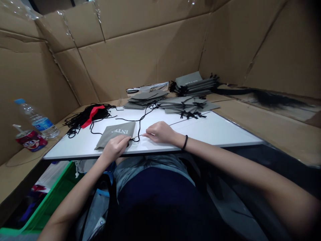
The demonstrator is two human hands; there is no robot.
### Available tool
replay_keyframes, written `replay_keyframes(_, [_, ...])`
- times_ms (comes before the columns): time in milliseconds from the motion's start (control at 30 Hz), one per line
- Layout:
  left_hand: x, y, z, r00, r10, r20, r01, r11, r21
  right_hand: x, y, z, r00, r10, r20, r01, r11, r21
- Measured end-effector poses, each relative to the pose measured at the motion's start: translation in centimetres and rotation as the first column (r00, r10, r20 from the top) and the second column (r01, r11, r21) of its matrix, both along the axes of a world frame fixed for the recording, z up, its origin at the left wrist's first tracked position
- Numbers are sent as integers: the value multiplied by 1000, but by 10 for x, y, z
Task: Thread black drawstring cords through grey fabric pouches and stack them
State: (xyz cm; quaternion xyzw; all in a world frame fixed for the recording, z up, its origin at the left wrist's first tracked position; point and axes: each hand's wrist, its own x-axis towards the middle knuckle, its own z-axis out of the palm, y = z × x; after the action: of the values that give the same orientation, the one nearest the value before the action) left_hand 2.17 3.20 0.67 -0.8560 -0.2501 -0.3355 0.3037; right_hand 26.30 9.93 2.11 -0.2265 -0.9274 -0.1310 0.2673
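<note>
A grey drawstring pouch (114,131) with white lettering, partly readable as "INT", lies flat near the table's front edge. My left hand (116,146) is closed on its right front corner, thumb and fingers pinched together. Just to the right, my right hand (160,133) is closed in a pinch on a thin wire-like piece (137,136) that runs toward the pouch corner. A black cord (139,125) loops between the hands and trails back across the white table (213,132). How the wire and the cord meet at the corner is too small to tell.
Black cords with a red band (92,115) lie in a bundle at left. Grey pouches stand stacked (147,97) behind, more with knotted black cords (185,103) beside them. A water bottle (41,120) and red can (31,140) stand far left. Cardboard walls (155,50) enclose the table.
</note>
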Motion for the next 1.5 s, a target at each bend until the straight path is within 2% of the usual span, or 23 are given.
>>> replay_keyframes(167, [13, -2, 2, 998, -23, -56, 20, 998, -54, -14, -8, -1, 994, 68, 86, -72, 996, 50])
replay_keyframes(367, [7, -3, 0, 992, 52, 117, -25, 976, -216, -17, -9, -1, 998, 42, 42, -42, 999, 0])
replay_keyframes(467, [2, -2, -1, 989, 61, 133, -28, 971, -240, -12, -8, 3, 999, 44, 32, -42, 998, -56])
replay_keyframes(600, [-2, -1, -1, 987, 92, 132, -64, 978, -200, 5, -3, 8, 999, -16, 37, 21, 990, -142])
replay_keyframes(733, [-9, 1, 0, 976, 166, 141, -139, 974, -181, 35, 5, 13, 980, -154, 125, 175, 967, -186])
replay_keyframes(867, [-15, 3, 1, 958, 261, 118, -227, 943, -243, 66, 10, 18, 951, -261, 167, 284, 949, -137])
replay_keyframes(967, [-13, 3, -1, 958, 280, 61, -252, 924, -289, 76, 5, 21, 936, -316, 155, 332, 939, -93])
replay_keyframes(1167, [6, 2, -3, 979, 203, 6, -193, 940, -281, 52, -23, 16, 911, -341, 231, 357, 933, -31])
replay_keyframes(1333, [14, -1, -3, 979, 200, -45, -205, 935, -289, 33, -46, 8, 895, -380, 232, 399, 916, -40])
replay_keyframes(1500, [6, -5, 2, 984, 166, 61, -134, 925, -355, 39, -45, 8, 919, -337, 206, 359, 930, -76])
